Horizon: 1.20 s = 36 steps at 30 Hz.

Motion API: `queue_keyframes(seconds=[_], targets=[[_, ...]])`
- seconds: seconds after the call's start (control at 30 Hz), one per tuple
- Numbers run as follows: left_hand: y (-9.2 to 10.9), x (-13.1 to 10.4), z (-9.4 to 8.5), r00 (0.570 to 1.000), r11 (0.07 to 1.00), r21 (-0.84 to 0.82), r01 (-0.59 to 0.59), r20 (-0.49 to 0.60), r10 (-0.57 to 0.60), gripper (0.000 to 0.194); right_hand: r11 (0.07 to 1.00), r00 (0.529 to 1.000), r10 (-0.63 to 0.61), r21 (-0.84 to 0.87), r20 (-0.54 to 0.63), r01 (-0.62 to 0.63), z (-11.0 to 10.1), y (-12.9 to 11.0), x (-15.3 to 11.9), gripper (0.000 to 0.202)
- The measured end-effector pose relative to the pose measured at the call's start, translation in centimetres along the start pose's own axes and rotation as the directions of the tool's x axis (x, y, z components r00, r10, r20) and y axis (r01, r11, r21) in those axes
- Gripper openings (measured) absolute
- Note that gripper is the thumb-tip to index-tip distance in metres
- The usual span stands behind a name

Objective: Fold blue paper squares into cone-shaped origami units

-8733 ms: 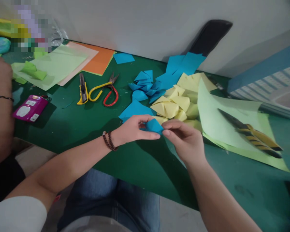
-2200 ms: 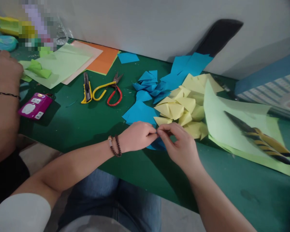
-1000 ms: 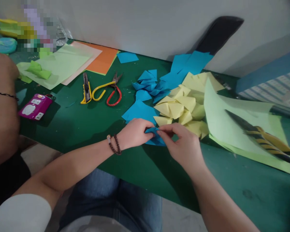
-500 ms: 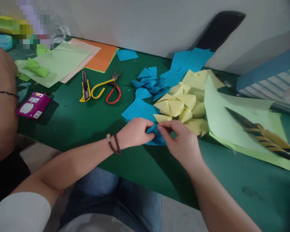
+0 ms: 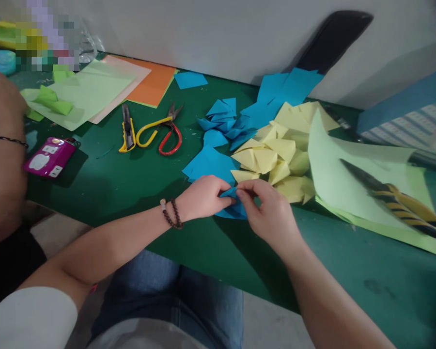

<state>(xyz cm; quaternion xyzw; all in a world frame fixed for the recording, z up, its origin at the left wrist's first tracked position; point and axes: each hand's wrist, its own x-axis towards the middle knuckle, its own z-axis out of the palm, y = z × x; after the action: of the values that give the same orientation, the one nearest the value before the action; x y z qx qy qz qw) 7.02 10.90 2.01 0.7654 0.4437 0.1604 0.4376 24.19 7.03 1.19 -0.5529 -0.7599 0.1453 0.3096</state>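
Note:
Both my hands pinch a small piece of blue paper [image 5: 230, 192] above the near part of the table. My left hand [image 5: 207, 196], with a dark bead bracelet at the wrist, grips its left side. The thumb and forefinger of my right hand [image 5: 271, 208] are closed on its right side. More blue paper lies just under my fingers, partly hidden. Behind my left hand are flat blue sheets [image 5: 210, 162], and beyond them folded blue pieces [image 5: 221, 116]. Folded yellow pieces [image 5: 265, 157] are heaped behind my right hand.
Red-and-yellow-handled scissors [image 5: 169, 128], a yellow cutter [image 5: 127, 131] and a magenta box [image 5: 51, 157] lie left. Pale green sheets [image 5: 363, 179] bear yellow-and-black scissors [image 5: 403, 203] at right. An orange sheet [image 5: 152, 82] is behind. Another person's arm [image 5: 3, 165] rests at far left.
The fingers of both hands have shifted very slightly on the blue paper, whose upper edge looks a little lower and flatter. The other objects have stayed in place.

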Motion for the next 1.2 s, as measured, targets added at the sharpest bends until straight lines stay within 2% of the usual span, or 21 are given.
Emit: queue_keyframes(seconds=[0.2, 0.47, 0.7, 0.83, 1.07, 1.2], targets=[[-0.03, -0.07, -0.16, 1.0, 1.0, 0.002, 0.012, -0.013, -0.012, 0.045, 0.999, 1.0, -0.009, 0.052, -0.019, 0.01, -0.47, 0.0, -0.02, 0.009], [-0.01, -0.02, 0.04, 1.0, 1.0, -0.008, -0.026, -0.006, 0.026, 0.046, 0.996, 0.996, -0.09, -0.027, -0.004, 0.09, -0.41, -0.06, 0.03, 0.01], [-0.22, -0.03, -0.03, 0.998, 0.999, -0.004, -0.033, -0.062, 0.033, 0.047, 0.992, 0.997, 0.075, 0.102, 0.002, -0.075, -0.73, -0.08, 0.01, 0.018], [-0.18, 0.02, -0.08, 0.993, 0.999, 0.028, -0.042, -0.106, 0.044, 0.047, 0.995, 0.998, 0.07, 0.065, -0.004, -0.07, -0.82, -0.03, -0.04, 0.011], [-0.1, -0.02, 0.21, 0.969, 0.988, 0.058, -0.142, -0.195, 0.151, 0.026, 0.998, 0.998, -0.017, -0.059, -0.062, 0.013, -0.67, 0.18, -0.15, 0.008], [-0.27, 0.03, 0.42, 0.97, 0.988, 0.076, -0.133, -0.193, 0.145, 0.01, 0.992, 0.994, -0.07, -0.114, -0.089, 0.059, -0.68, -0.07, -0.2, 0.007]])
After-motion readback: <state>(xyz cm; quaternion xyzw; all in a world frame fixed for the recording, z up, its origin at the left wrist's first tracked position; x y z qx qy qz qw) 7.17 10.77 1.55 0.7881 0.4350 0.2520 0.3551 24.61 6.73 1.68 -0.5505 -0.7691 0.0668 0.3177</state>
